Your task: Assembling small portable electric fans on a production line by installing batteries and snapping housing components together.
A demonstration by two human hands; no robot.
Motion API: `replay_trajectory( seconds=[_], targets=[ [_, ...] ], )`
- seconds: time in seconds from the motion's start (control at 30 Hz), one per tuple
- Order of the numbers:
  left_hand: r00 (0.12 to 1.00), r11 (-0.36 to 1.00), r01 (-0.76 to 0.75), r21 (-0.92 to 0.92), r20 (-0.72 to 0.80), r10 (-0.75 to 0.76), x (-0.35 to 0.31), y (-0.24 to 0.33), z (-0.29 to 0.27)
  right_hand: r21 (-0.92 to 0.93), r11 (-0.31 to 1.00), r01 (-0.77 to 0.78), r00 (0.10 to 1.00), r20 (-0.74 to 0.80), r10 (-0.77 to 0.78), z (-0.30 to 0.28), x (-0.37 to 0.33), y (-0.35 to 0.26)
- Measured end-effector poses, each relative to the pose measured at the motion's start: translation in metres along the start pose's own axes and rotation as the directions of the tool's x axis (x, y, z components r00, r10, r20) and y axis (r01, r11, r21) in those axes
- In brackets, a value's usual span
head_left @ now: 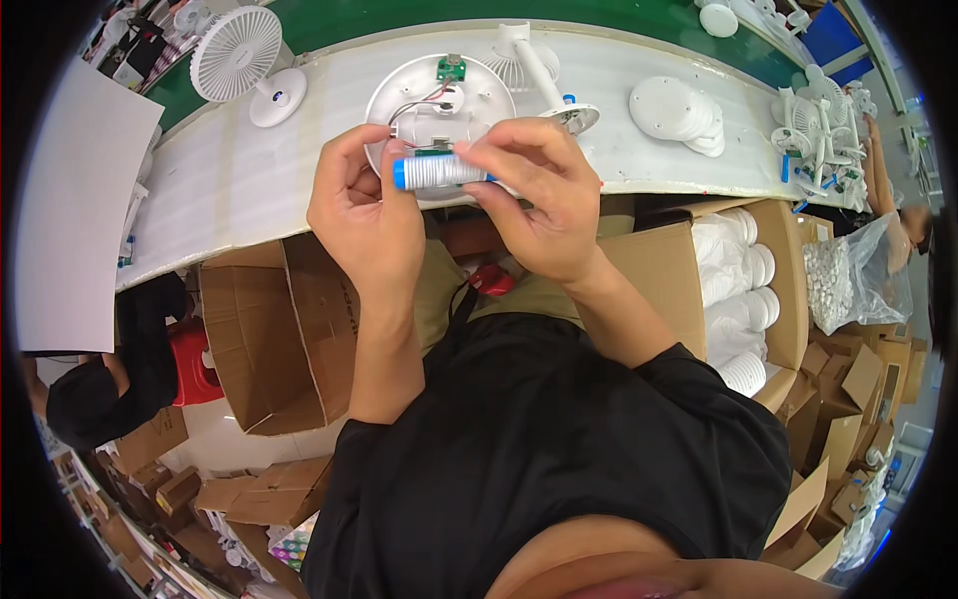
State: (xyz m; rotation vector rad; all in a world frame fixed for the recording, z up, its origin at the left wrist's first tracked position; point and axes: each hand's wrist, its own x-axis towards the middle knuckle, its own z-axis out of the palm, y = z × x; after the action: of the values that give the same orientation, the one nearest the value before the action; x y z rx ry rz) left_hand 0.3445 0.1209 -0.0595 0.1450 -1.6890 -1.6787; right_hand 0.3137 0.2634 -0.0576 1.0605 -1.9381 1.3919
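Note:
A blue cylindrical battery (435,172) with a white band of fine lines round its middle lies crosswise between my hands. My right hand (544,190) pinches its right end between thumb and fingers. My left hand (371,200) is closed at the left rim of a round white fan housing (384,95), its thumb beside the battery's blue left end. Inside the housing are a small green circuit board (451,68) and thin red and black wires (424,103) running toward my left fingertips. The battery and my fingers hide the housing's near part.
An assembled white desk fan (239,55) stands left on the white worktop (200,200). Right of the housing are a fan stand (539,75), stacked white discs (677,112) and more fan parts (823,130). Cardboard boxes (264,329) flank me; the right one (649,265) holds white round parts.

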Motion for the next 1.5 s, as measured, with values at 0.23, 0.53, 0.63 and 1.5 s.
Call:
replay_trajectory(
  seconds=[0.23,0.53,0.63,1.5],
  targets=[
    [0.999,0.997,0.015,0.073,0.05,-0.018,-0.001,-0.001,-0.001,0.569,0.744,-0.35,0.893,-0.037,0.449,0.004,0.007,-0.003],
    [1.0,1.0,0.021,-0.022,0.004,-0.021,-0.003,0.004,0.011,0.218,0.917,-0.334,0.913,-0.166,0.372,0.002,0.008,0.005],
    [1.0,1.0,0.015,0.008,0.014,-0.015,-0.001,-0.002,0.006,-0.141,0.961,-0.238,0.963,-0.161,0.215,0.001,0.012,0.015],
    [0.961,0.975,-0.029,0.218,0.276,-0.033,0.04,0.002,-0.041,0.378,0.813,-0.443,0.89,0.08,0.448,0.021,0.026,0.026]
  ],
)
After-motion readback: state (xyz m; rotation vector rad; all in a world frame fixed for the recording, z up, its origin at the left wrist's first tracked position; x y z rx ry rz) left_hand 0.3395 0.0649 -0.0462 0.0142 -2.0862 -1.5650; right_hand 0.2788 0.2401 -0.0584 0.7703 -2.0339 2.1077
